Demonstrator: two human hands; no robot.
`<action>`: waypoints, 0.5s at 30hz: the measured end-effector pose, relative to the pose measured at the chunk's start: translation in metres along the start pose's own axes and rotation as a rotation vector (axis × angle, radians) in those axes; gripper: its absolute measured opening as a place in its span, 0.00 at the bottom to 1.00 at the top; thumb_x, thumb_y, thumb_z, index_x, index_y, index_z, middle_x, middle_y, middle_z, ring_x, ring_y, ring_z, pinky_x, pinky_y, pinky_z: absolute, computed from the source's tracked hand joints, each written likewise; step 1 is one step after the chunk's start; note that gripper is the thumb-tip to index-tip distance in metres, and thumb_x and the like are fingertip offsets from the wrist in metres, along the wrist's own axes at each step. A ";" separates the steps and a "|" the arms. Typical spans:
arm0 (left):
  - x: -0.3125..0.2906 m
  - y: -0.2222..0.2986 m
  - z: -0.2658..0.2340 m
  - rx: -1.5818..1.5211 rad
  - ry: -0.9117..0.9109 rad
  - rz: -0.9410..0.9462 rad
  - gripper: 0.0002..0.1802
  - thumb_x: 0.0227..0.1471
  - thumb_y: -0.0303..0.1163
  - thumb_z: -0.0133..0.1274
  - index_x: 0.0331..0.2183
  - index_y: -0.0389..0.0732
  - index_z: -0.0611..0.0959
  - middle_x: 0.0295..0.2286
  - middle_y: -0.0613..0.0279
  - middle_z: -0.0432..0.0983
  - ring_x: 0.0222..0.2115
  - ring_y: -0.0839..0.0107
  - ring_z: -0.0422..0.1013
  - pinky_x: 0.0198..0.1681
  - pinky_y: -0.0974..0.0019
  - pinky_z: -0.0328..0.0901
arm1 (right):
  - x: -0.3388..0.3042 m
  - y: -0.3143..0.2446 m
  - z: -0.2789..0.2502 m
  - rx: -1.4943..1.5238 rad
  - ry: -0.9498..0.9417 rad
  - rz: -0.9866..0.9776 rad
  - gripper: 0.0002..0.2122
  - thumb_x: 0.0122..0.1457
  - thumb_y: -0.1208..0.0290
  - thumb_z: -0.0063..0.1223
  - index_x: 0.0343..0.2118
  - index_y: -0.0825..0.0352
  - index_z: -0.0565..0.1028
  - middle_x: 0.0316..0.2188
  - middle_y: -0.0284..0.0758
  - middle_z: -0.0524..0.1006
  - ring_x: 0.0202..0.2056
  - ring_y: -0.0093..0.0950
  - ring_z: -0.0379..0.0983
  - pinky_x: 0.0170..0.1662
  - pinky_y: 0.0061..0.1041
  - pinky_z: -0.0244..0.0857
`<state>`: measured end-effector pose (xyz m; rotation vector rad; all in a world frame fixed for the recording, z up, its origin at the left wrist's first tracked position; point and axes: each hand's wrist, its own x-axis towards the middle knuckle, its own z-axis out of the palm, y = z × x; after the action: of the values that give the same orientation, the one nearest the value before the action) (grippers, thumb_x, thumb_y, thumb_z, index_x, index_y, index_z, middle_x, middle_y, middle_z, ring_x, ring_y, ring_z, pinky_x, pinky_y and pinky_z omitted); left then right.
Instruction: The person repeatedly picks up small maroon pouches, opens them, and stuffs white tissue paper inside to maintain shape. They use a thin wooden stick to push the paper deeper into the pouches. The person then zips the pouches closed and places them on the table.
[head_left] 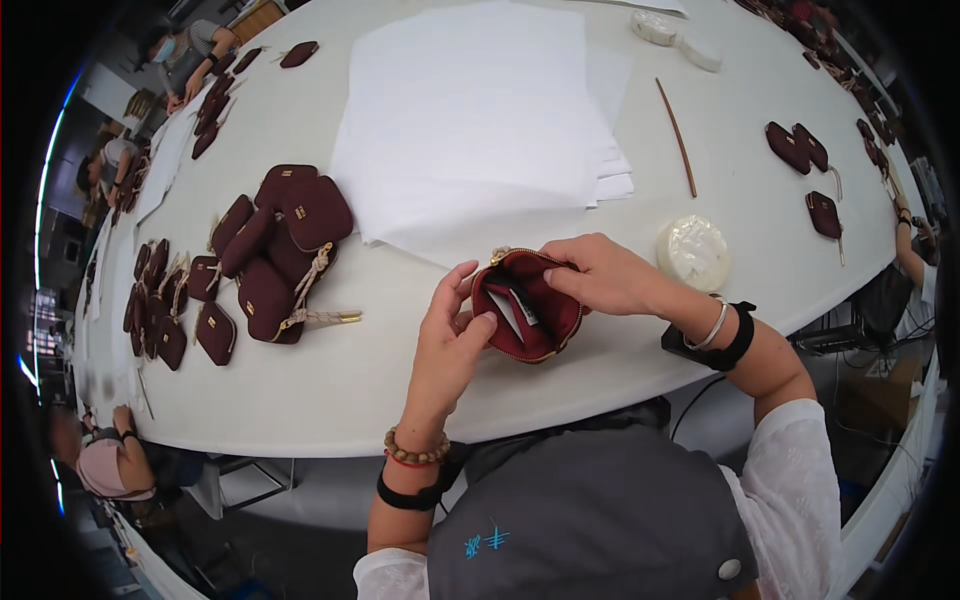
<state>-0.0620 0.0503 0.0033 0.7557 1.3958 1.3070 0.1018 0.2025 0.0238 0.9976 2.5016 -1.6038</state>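
Observation:
Both my hands hold a small maroon zip pouch (560,322) with its mouth spread wide. The red lining shows, and inside lie a white slip (506,312) and a black-and-white label (524,306). My left hand (449,335) grips the left rim, its thumb at the opening. At the upper right rim, my right hand (603,274) pinches the edge with the thumb reaching over into the mouth. A gold zipper runs around the rim, and a beige cord knot sits at its top.
A heap of maroon pouches (268,290) with corded zip pulls lies to the left. Stacked white paper sheets (470,110) spread ahead. A roll of tape (694,254) and a thin brown stick (677,137) rest at right, with more pouches (788,149) beyond. Other people sit around the table.

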 end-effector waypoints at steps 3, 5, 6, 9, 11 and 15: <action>0.002 0.004 0.002 -0.007 -0.003 0.014 0.27 0.56 0.27 0.48 0.57 0.37 0.64 0.48 0.59 0.68 0.44 0.74 0.69 0.44 0.68 0.70 | 0.000 -0.006 0.000 0.086 -0.036 0.086 0.15 0.59 0.64 0.41 0.33 0.73 0.74 0.23 0.41 0.76 0.22 0.31 0.73 0.30 0.32 0.68; 0.004 0.009 0.006 -0.053 0.046 -0.030 0.23 0.57 0.30 0.49 0.54 0.36 0.66 0.46 0.57 0.69 0.41 0.75 0.70 0.43 0.68 0.69 | 0.002 -0.004 0.002 0.130 -0.064 0.054 0.15 0.59 0.63 0.40 0.32 0.72 0.74 0.22 0.40 0.76 0.21 0.29 0.73 0.27 0.30 0.67; 0.005 0.010 0.008 -0.075 0.071 -0.054 0.22 0.58 0.31 0.50 0.52 0.35 0.67 0.46 0.56 0.70 0.40 0.75 0.70 0.42 0.69 0.68 | 0.002 -0.003 0.003 0.153 -0.080 0.039 0.15 0.60 0.63 0.40 0.31 0.72 0.73 0.21 0.39 0.75 0.20 0.28 0.72 0.26 0.29 0.67; 0.006 0.009 0.007 0.008 0.088 -0.074 0.20 0.59 0.39 0.50 0.49 0.38 0.69 0.40 0.64 0.74 0.38 0.78 0.71 0.41 0.72 0.68 | 0.001 -0.009 0.011 0.137 -0.095 -0.012 0.15 0.59 0.63 0.40 0.30 0.72 0.74 0.21 0.40 0.76 0.21 0.32 0.72 0.29 0.32 0.67; 0.007 0.006 0.003 0.049 0.084 -0.108 0.18 0.59 0.36 0.50 0.48 0.38 0.69 0.38 0.65 0.76 0.36 0.79 0.71 0.41 0.73 0.68 | -0.003 -0.021 0.010 0.041 -0.134 -0.029 0.14 0.60 0.63 0.43 0.32 0.72 0.75 0.21 0.38 0.74 0.23 0.28 0.69 0.29 0.30 0.63; 0.014 0.000 -0.005 0.005 0.049 -0.136 0.16 0.55 0.26 0.51 0.46 0.38 0.69 0.36 0.63 0.77 0.34 0.78 0.72 0.39 0.74 0.68 | -0.007 -0.022 0.019 -0.156 -0.145 -0.063 0.14 0.59 0.63 0.46 0.30 0.72 0.75 0.19 0.40 0.72 0.23 0.28 0.66 0.29 0.30 0.62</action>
<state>-0.0705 0.0612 -0.0012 0.6241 1.4645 1.2233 0.0898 0.1777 0.0349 0.7643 2.5360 -1.4130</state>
